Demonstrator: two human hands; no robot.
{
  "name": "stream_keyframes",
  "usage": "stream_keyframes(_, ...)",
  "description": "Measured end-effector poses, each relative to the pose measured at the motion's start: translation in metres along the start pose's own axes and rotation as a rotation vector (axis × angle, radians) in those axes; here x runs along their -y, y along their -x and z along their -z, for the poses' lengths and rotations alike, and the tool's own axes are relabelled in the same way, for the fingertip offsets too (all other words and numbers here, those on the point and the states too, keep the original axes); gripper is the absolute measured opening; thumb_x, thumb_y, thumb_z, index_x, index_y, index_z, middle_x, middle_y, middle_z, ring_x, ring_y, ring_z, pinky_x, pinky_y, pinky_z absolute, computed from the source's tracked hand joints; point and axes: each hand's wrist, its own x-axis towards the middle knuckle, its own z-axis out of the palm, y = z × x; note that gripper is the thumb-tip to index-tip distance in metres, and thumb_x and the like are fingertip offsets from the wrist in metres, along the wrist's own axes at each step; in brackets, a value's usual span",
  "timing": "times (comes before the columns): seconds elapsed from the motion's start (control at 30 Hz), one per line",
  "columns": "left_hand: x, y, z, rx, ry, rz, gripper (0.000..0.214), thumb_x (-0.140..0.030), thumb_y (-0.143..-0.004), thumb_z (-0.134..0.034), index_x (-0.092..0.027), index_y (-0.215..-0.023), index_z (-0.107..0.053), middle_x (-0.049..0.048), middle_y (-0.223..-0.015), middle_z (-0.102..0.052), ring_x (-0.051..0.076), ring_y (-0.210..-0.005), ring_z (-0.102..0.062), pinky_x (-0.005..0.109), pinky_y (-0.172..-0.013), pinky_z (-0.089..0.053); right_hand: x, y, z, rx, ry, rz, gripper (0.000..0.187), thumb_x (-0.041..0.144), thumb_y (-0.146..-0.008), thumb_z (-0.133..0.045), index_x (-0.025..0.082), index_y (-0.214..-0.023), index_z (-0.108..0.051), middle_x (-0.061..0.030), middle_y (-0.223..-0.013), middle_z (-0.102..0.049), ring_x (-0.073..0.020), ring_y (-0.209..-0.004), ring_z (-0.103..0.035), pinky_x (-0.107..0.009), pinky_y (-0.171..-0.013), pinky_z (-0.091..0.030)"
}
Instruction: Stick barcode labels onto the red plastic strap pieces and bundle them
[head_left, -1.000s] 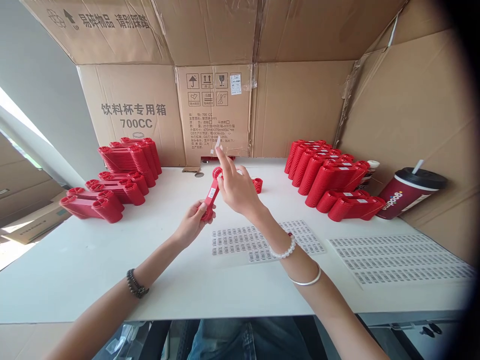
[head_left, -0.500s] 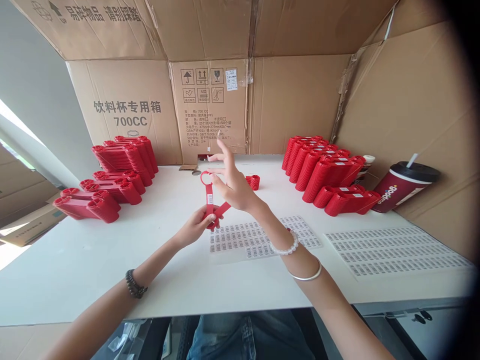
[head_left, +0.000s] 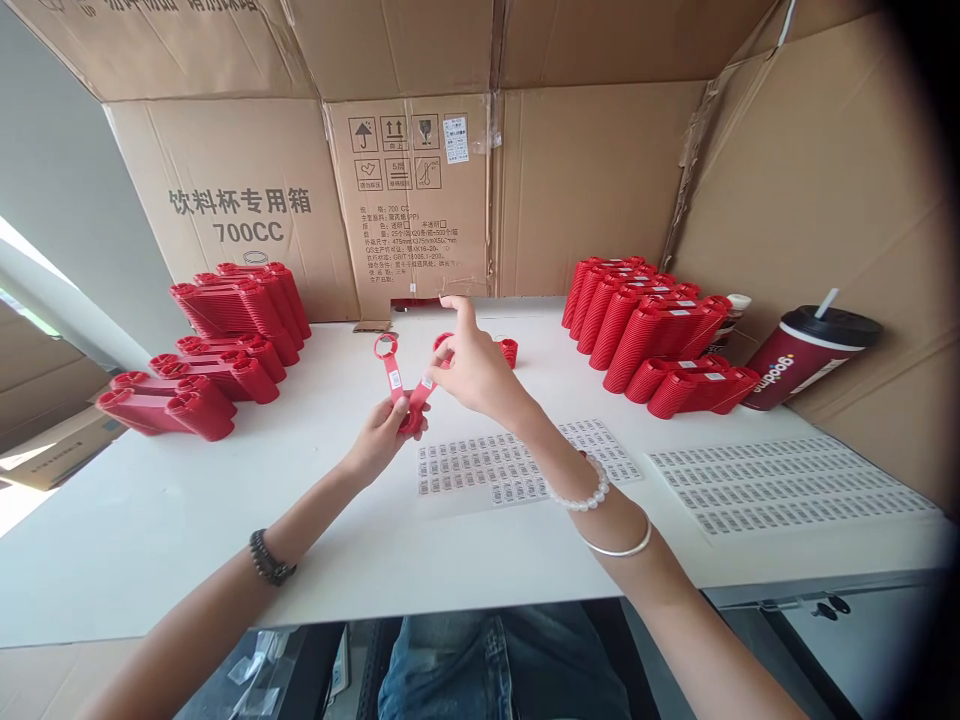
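White flat worktop below, sheets of small barcode labels just this side of the hands. Above it, two red flat plastic ring-ended strips fanned in a V, long axes rising away from shared lower ends. Left hand closed around those ends; right hand pinching the right-leaning strip's upper part, forefinger raised.

Dark bead bracelet, silver bangle, jeans
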Motion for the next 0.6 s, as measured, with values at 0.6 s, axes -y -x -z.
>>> stream_keyframes(0.6,-0.001,0.000,-0.002,-0.059,0.109,0.004,0.036,-0.050,-0.084,-0.059,-0.015,-0.093,-0.063,0.0051,-0.091,-0.057,0.011,-0.067,-0.054,0.024,-0.059,-0.044,-0.007,-0.005,-0.023,-0.062,0.009,-0.037,0.076,0.011,-0.073,-0.055,0.020,-0.139,-0.019,0.0038,-0.074,-0.070,-0.0197,-0.075,-0.065,-0.031,-0.061,-0.044)
